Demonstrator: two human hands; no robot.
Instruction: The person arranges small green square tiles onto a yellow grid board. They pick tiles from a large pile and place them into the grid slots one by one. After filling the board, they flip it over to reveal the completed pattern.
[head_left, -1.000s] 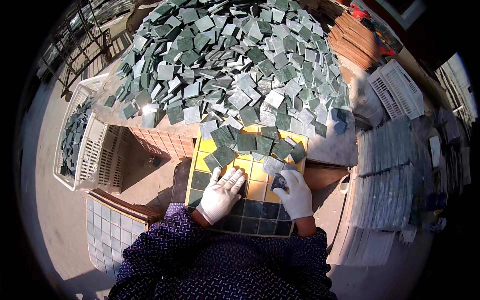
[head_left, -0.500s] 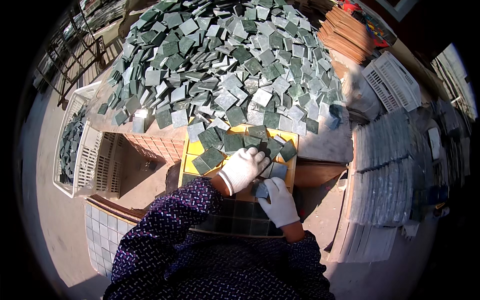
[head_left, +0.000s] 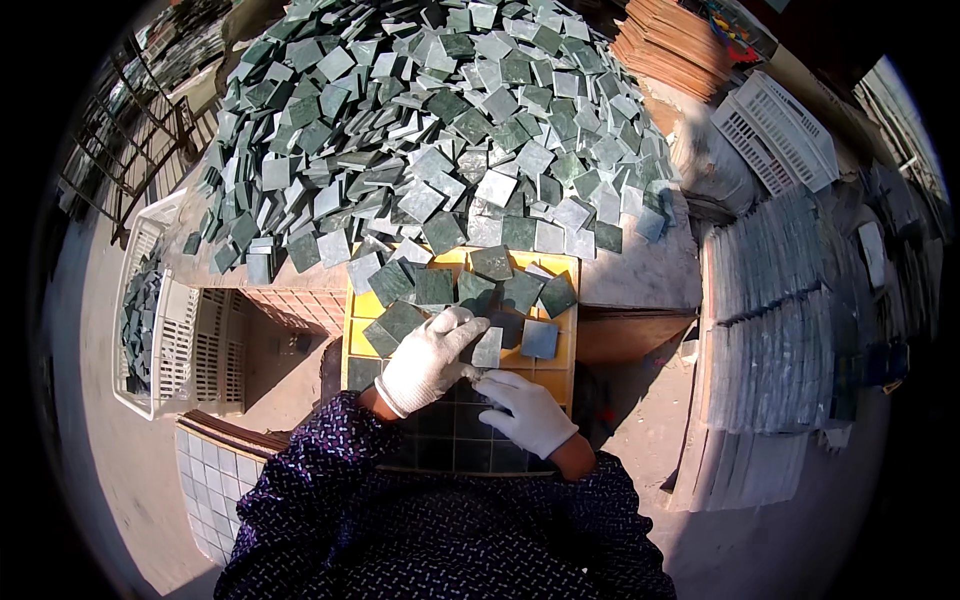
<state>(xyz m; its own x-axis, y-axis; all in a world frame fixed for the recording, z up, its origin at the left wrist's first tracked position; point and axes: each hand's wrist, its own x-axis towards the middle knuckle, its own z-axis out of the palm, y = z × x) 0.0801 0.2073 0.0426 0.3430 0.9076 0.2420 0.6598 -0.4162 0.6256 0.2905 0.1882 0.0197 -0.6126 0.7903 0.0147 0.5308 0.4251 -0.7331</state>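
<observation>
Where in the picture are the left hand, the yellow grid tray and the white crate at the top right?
left hand [head_left: 428, 362], head view, back of the glove
yellow grid tray [head_left: 366, 305], head view, bare yellow cell near its left edge
white crate [head_left: 778, 130], head view, slatted side

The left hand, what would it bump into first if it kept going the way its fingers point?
Probably the loose green tile right at the left hand's fingertips, lying on the yellow grid tray; depth is hard to judge.
</observation>
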